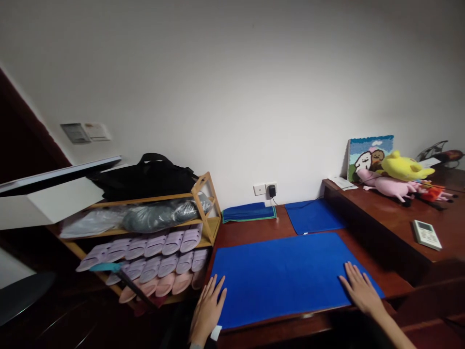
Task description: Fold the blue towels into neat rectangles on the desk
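A large blue cloth (279, 276) lies flat and spread out on the dark red wooden table (247, 233). My left hand (209, 308) rests at the cloth's left edge with its fingers apart, holding nothing. Over the right part of the same cloth, my right hand (360, 288) lies palm down, fingers spread, also holding nothing. Behind it are a second blue cloth (314, 216), laid flat, and a folded blue cloth with a green edge (249, 212) near the wall.
Left of the table stands a wooden rack (210, 228) with rows of slippers (156, 246) and a black bag (145, 179). A higher surface on the right (385, 215) holds plush toys (390, 184) and a white device (426, 234). A black plug (271, 191) sits in the wall socket.
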{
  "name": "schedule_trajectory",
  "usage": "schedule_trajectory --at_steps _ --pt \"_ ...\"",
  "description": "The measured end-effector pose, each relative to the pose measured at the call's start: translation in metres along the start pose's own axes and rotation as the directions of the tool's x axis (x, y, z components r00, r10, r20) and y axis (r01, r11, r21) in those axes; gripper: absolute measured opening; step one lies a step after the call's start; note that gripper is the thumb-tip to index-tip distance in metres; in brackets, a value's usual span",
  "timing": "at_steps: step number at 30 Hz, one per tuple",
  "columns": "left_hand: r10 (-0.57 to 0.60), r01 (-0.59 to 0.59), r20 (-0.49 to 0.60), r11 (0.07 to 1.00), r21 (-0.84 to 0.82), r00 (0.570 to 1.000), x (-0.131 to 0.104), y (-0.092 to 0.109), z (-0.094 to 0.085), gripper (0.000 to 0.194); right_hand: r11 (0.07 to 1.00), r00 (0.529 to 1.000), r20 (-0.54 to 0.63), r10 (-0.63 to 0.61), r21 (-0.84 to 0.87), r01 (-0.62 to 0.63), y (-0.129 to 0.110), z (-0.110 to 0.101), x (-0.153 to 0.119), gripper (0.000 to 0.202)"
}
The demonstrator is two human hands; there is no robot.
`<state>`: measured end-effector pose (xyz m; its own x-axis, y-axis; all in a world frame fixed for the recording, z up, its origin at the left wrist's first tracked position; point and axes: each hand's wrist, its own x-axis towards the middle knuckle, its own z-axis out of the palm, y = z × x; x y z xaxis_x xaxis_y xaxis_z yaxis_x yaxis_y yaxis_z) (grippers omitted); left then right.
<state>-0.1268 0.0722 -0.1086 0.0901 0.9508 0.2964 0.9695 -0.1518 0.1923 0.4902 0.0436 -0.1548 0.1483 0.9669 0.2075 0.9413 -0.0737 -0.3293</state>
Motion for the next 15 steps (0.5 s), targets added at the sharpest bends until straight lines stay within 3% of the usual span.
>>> schedule_trajectory --at_steps 2,4,8,12,15 --pt "-0.003 0.003 -0.007 1.0 0.002 1.0 0.0 0.0 0.0 0.055 1.0 1.0 0.023 0.003 0.012 -0.003 0.035 -0.006 0.001 0.066" --pt "-0.002 0.002 -0.007 1.0 0.003 1.0 0.0 0.0 0.0 0.055 0.999 0.999 0.044 0.02 0.033 -0.021 0.054 -0.012 0.001 0.067" --pt "-0.001 0.001 -0.016 1.0 0.0 1.0 -0.001 -0.001 0.0 0.054 0.996 0.999 0.032 0.044 0.078 -0.046 0.058 -0.014 0.003 0.074" --pt "-0.002 0.002 -0.034 1.0 -0.002 0.999 -0.002 -0.001 0.002 0.054 0.999 0.999 0.01 0.043 0.02 -0.043 0.025 -0.007 0.009 0.076" --pt "-0.002 0.002 -0.044 1.0 -0.008 0.999 -0.002 -0.003 0.005 0.054 0.998 0.998 0.026 0.052 -0.048 -0.051 -0.034 -0.004 0.018 0.085"
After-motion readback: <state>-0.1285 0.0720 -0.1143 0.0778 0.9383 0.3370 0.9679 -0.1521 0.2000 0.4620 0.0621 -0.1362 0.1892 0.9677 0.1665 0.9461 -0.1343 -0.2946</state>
